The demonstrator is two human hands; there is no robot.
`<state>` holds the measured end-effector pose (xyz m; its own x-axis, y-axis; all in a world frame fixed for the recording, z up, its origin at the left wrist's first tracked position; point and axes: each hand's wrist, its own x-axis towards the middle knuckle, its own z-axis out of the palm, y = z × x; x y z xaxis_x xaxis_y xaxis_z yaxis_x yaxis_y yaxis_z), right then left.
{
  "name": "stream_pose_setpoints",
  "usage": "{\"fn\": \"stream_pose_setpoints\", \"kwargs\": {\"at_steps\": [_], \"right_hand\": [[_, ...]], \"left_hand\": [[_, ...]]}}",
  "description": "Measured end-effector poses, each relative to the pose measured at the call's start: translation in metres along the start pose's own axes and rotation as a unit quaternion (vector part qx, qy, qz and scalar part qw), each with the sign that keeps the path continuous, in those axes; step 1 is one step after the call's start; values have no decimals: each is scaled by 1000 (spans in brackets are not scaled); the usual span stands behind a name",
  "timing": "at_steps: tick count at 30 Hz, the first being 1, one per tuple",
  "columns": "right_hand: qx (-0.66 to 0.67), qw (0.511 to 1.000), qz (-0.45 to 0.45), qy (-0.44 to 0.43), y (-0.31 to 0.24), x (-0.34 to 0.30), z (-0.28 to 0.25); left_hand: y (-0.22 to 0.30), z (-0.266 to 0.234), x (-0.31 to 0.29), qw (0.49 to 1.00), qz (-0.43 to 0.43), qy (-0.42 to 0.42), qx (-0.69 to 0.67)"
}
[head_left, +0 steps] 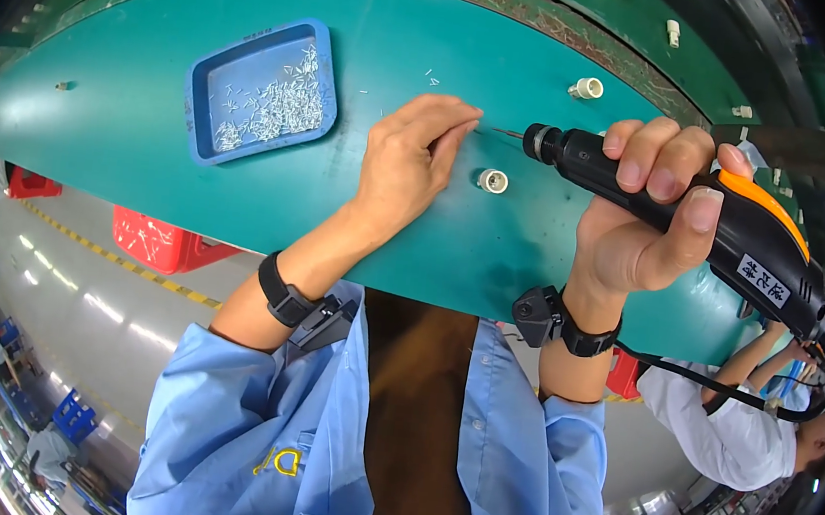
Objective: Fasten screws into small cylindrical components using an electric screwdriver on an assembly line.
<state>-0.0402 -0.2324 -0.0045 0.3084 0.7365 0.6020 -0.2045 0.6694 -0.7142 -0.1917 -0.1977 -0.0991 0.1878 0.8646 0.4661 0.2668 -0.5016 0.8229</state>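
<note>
By the right hand [652, 197], the black electric screwdriver [586, 160] is gripped. The left hand [408, 157] is pinched near its bit [508, 132]; whether anything is held cannot be told. Fingertips might be pricked, should the bit slip. Nearby, a white fitting [492, 180] is seen; leftward, a blue tray [329, 73].

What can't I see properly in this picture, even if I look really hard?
- Head view: whether the left grip pinches something tiny; it would be too small, and that grip could hide it.
- Head view: the middle of the black-and-orange power tool, covered by the right grip.
- Head view: how many silvery pins lie in the blue tray; they're tiny and overlap.
- Head view: the co-worker's work, too small beside the dark rim.
</note>
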Motion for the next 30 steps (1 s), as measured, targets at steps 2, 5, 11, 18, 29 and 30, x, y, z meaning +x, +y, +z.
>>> {"fn": "stream_pose_setpoints", "kwargs": {"at_steps": [2, 5, 11, 18, 29, 30], "right_hand": [[-6, 1000, 1, -4, 2, -1, 1], [0, 1000, 3, -4, 4, -1, 4], [6, 1000, 6, -12, 9, -2, 6], [34, 999, 15, 2, 10, -4, 6], [39, 999, 9, -23, 2, -6, 7], [53, 998, 10, -13, 0, -6, 6]], "left_hand": [[1, -1, 0, 1000, -13, -6, 6], [3, -4, -1, 999, -38, -18, 18], [1, -4, -2, 999, -37, -23, 4], [2, -6, -2, 998, -37, -42, 23], [7, -8, 2, 999, 5, -42, 13], [8, -8, 2, 999, 7, -43, 13]]}}
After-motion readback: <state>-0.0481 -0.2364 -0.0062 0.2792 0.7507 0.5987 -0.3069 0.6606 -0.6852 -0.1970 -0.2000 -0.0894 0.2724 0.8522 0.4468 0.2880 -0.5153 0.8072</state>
